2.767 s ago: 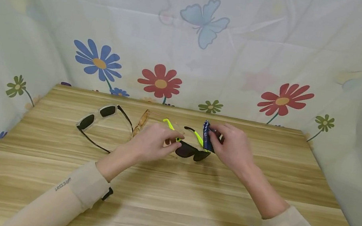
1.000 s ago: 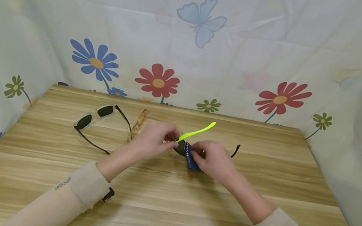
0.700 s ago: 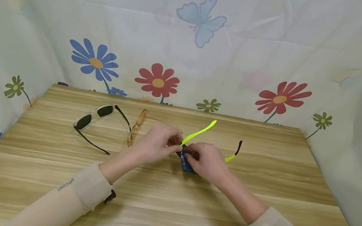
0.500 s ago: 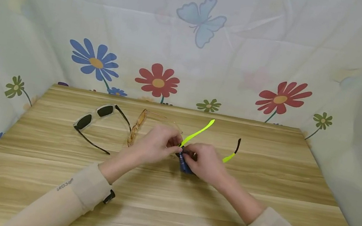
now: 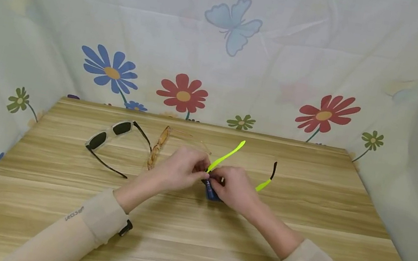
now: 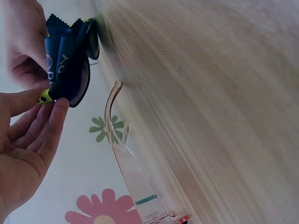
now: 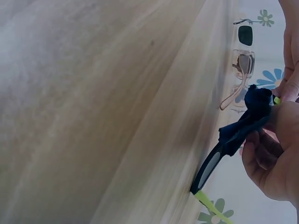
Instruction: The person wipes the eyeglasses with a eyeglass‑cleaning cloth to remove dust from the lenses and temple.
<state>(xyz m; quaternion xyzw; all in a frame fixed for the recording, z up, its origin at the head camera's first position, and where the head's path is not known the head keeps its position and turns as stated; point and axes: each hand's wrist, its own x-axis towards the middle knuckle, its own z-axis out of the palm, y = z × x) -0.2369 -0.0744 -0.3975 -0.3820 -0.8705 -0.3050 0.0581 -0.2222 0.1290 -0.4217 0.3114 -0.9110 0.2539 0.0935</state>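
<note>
My left hand (image 5: 181, 167) pinches dark-lensed sunglasses (image 5: 227, 156) where a neon yellow-green temple meets the frame. Their other temple, yellow-green with a black tip, sticks out beyond my right hand (image 5: 238, 187). That hand holds a dark blue cleaning cloth (image 5: 211, 191) with its thumb and fingers curled, against the lens nearer my left hand. Pale lettering and a zigzag edge show on the cloth (image 6: 63, 51) in the left wrist view, with a dark lens (image 6: 81, 86) beside it. The right wrist view has the cloth (image 7: 247, 123) bunched over the frame, partly covering the lenses.
Clear-framed sunglasses (image 5: 97, 140) with dark lenses and black temples lie unfolded at the left of the wooden table (image 5: 188, 248). Amber transparent glasses (image 5: 156, 147) lie between them and my left hand, partly hidden by it. A flower-printed curtain (image 5: 265, 98) surrounds the table.
My right hand has brought the cloth leftward from the right end of the sunglasses to the lens by my left hand. The sunglasses have turned, their temples now spread apart to the right.
</note>
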